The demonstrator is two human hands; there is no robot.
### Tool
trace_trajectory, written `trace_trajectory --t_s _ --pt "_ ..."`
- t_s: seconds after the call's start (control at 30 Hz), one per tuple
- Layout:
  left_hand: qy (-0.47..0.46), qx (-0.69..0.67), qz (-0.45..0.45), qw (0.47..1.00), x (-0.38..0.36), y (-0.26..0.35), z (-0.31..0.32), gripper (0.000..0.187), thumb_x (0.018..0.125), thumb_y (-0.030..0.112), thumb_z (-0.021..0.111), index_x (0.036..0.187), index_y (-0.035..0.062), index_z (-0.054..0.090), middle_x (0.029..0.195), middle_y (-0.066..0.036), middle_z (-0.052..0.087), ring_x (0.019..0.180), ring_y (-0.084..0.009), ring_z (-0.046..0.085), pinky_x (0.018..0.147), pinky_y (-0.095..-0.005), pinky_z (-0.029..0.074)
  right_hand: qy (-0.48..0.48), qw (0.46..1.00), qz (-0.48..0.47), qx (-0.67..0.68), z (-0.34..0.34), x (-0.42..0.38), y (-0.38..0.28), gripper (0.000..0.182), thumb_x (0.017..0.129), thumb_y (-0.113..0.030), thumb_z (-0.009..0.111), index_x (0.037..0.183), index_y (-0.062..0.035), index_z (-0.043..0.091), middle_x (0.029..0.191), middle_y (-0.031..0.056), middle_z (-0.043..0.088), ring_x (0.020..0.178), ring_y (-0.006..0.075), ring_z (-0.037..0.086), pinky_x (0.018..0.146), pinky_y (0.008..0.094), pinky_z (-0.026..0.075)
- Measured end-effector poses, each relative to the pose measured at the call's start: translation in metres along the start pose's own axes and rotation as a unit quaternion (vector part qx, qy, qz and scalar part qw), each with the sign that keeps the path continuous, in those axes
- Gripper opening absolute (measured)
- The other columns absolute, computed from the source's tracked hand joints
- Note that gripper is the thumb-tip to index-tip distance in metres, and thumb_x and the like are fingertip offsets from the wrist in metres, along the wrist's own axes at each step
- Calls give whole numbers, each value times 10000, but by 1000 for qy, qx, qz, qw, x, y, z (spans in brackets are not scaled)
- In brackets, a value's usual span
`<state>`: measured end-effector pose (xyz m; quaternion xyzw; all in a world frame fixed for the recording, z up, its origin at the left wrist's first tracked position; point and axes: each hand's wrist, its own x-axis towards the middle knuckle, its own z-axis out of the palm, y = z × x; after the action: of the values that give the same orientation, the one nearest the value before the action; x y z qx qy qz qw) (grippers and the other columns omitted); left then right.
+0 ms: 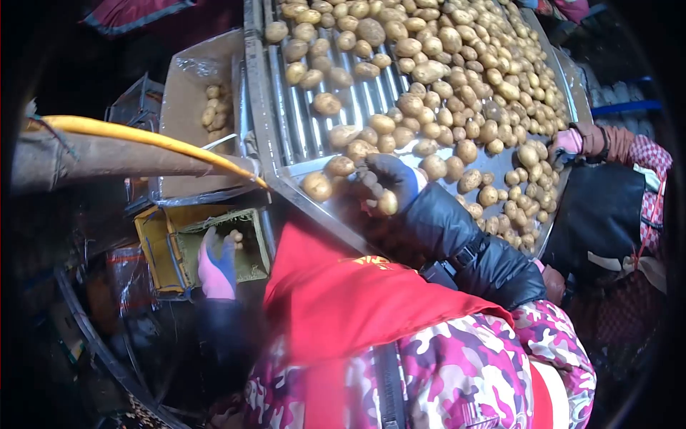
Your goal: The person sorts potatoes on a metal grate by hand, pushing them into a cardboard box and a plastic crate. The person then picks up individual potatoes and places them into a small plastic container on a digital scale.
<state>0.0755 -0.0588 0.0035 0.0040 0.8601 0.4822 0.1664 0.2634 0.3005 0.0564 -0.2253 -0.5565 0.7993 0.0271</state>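
Note:
My right hand, in a dark-palmed glove below a black sleeve, is closed round a small potato at the near edge of the metal sorting table. Right beside its fingers lie more potatoes. Lower left, my left hand, in a pink and blue glove, reaches over a green-lined box. Its fingers and thumb are apart, and a few very small potatoes show just past the fingertips.
Potatoes cover much of the table and its metal rollers. A cardboard box holding several potatoes stands left, behind a pole with a yellow hose. At right, another person's gloved hand touches the table edge.

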Motion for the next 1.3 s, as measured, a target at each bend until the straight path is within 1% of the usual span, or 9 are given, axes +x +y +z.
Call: trace_trajectory --t_s 0.07,0.17,0.27,0.43,0.7,0.8,1.0,1.17,1.3 --pt "-123 -180 -76 973 -31 81 35 531 973 115 720 1479 36 580 1370 -142 632 1079 -185 663 1017 -325 524 -11 999 -13 28 -9 4 28 222 1089 -274 532 1151 -88 637 1000 5 654 944 133 646 753 289 515" --pt "-282 79 314 903 -52 124 82 565 914 146 773 1451 79 608 1346 -164 642 1194 -273 639 1036 -374 527 27 886 186 423 -14 23 39 320 970 -170 725 1255 -54 635 1103 50 713 1091 154 677 835 310 547" --pt "-265 183 543 776 -57 157 129 564 880 257 811 1396 100 648 1274 -170 647 1118 -356 659 966 -428 562 -28 997 4 -69 -5 12 8 413 841 -139 799 1213 -28 655 1109 99 724 1075 202 694 889 338 550" --pt "-282 141 449 836 -54 158 145 447 868 232 794 1294 128 710 1281 -176 606 1172 -411 589 1022 -496 498 -58 945 -67 -315 -5 0 -17 828 643 -188 957 1378 -7 623 1272 176 708 1223 298 676 1037 406 528" --pt "-334 -54 307 889 -55 150 135 517 855 235 837 1340 137 686 1284 -164 624 1222 -390 582 1079 -460 490 -68 922 -192 -329 12 3 -22 585 726 -115 834 1277 -31 657 1157 153 724 1098 300 696 973 394 546" --pt "-230 -49 464 854 -40 147 93 499 817 117 859 1290 77 704 1271 -156 657 1229 -370 617 1049 -441 522 -1 945 63 321 17 6 -21 151 1004 -236 655 976 -95 608 847 15 566 742 169 592 678 327 520" --pt "445 83 585 673 11 200 -68 313 930 86 737 1197 -49 644 1163 -190 662 1027 -313 665 920 -436 544 203 935 15 291 -63 -29 22 322 976 -434 713 1153 -166 692 955 -57 670 804 117 633 684 282 534" --pt "588 87 620 513 79 251 -163 385 935 62 802 1248 -95 641 1180 -244 700 981 -322 734 928 -410 612 244 915 13 321 -67 -62 18 327 982 -443 709 1157 -168 686 962 -51 674 813 116 638 691 282 536" --pt "458 149 303 822 215 236 -178 799 913 303 847 1532 -21 459 1343 -305 632 1254 -337 656 1049 -446 523 291 906 9 309 -60 -64 12 282 981 -440 708 1036 -170 645 855 -56 591 743 106 575 658 289 513"
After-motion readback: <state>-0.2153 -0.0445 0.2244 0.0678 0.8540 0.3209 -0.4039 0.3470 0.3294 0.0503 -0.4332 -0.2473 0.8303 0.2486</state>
